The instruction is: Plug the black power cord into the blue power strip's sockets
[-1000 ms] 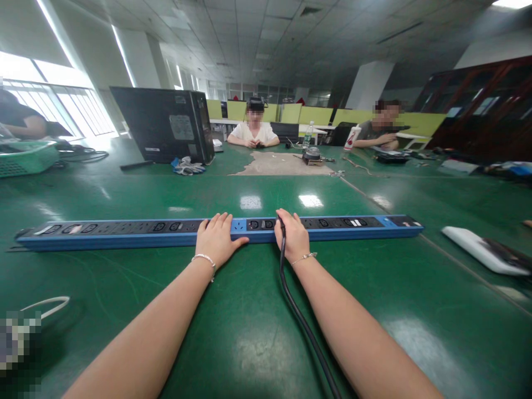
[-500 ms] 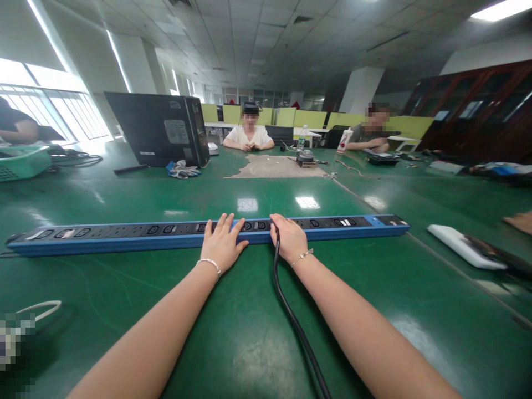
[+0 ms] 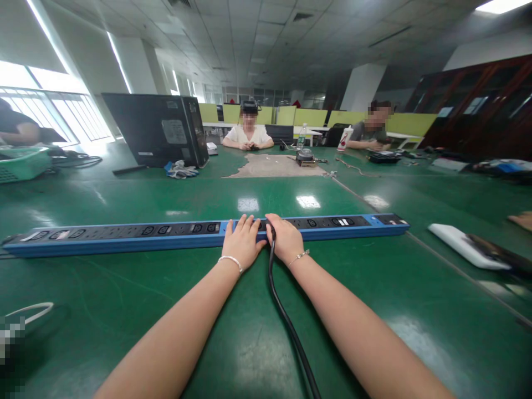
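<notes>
Holding a rounded black cable (image 3: pixel 284 311), right fingers (image 3: pixel 275 220) curl.

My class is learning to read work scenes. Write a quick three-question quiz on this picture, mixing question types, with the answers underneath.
1. True or false: the left hand rests on the blue power strip.

2. Multiple choice: which hand grips the end of the black cable?
A) the left only
B) the right only
C) neither

3. Count: how many bracelets show by these two hands?

Key:
1. True; its fingers lie across the strip's top.
2. B; the right hand has the cable's end, held at the strip.
3. Two, one by each hand.
</notes>
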The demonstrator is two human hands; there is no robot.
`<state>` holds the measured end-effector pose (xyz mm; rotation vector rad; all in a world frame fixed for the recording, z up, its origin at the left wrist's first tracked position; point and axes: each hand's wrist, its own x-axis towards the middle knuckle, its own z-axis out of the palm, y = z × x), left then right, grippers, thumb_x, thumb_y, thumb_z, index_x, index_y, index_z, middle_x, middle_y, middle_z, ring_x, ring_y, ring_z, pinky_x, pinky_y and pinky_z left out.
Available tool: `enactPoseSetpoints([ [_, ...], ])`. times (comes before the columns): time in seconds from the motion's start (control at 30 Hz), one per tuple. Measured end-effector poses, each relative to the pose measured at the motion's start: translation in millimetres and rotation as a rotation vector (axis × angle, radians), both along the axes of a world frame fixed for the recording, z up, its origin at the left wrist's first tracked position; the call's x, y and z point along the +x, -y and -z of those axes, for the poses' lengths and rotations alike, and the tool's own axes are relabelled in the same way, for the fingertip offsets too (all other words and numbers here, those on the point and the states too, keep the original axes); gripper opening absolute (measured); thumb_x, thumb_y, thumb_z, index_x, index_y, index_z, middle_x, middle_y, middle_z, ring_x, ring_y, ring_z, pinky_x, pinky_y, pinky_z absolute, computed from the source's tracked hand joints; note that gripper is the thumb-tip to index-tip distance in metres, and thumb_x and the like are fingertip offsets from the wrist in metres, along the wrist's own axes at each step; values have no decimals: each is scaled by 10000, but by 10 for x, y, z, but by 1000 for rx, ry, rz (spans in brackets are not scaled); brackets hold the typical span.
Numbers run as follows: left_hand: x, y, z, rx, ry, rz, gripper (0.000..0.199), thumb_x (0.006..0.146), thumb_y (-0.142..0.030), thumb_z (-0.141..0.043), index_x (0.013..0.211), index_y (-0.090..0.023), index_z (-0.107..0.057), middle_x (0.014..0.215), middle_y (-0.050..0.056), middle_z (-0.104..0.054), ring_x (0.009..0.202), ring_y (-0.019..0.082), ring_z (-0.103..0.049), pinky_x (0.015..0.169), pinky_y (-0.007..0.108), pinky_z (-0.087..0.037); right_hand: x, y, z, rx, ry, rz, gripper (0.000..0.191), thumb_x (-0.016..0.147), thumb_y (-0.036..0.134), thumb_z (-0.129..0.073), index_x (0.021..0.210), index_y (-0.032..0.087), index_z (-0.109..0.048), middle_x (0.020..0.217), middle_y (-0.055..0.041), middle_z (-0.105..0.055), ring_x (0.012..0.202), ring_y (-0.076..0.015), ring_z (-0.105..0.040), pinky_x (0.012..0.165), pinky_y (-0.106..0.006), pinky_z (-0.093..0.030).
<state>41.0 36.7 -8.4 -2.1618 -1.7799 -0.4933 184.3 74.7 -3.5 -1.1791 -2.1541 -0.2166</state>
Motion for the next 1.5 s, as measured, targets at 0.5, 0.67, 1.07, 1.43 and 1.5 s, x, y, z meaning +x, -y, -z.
enactPoseSetpoints([
  [0.5,3,-18,-1,-2,-10,1,484,902,-426,-349,1334,-220,-422,1403,62,-452,1297,235,-378,1051,452,-280,405,-140,-204,132,-599,116,366,886,373,-407,1159,209,-586,1156,-56,-645,1044,-178,-609,932,-315,-470],
  [0.67,-6,-15,5,-12,-5,-2,485,900,-429,-346,1335,-228,-421,1408,66,-445,1304,236,-371,1060,450,-260,1173,-328,-93,45,-752,211,336,803,382,-494,1015,179,-659,1048,-74,-685,995,-211,-618,929,-375,-464],
  [1.07,-14,-22,16,-4,-10,5,492,898,-432,-350,1335,-217,-421,1410,67,-443,1297,240,-377,1053,454,-267,1374,-389,48,-60,-636,231,354,775,395,-506,1011,195,-679,977,-70,-702,912,-222,-640,888,-394,-474],
  [1.43,-11,-20,14,-11,-5,3,488,900,-429,-338,1338,-228,-417,1411,63,-441,1303,234,-370,1058,450,-259,1359,-289,61,-68,-400,286,350,800,361,-485,1071,230,-662,1024,-62,-699,939,-232,-640,873,-394,-488],
  [1.5,-11,-19,21,-9,1,3,490,899,-426,-336,1342,-231,-413,1414,65,-437,1307,236,-365,1062,452,-253,1378,-270,64,-47,-369,255,348,809,354,-477,1078,228,-658,1058,-61,-690,970,-231,-631,893,-404,-481],
])
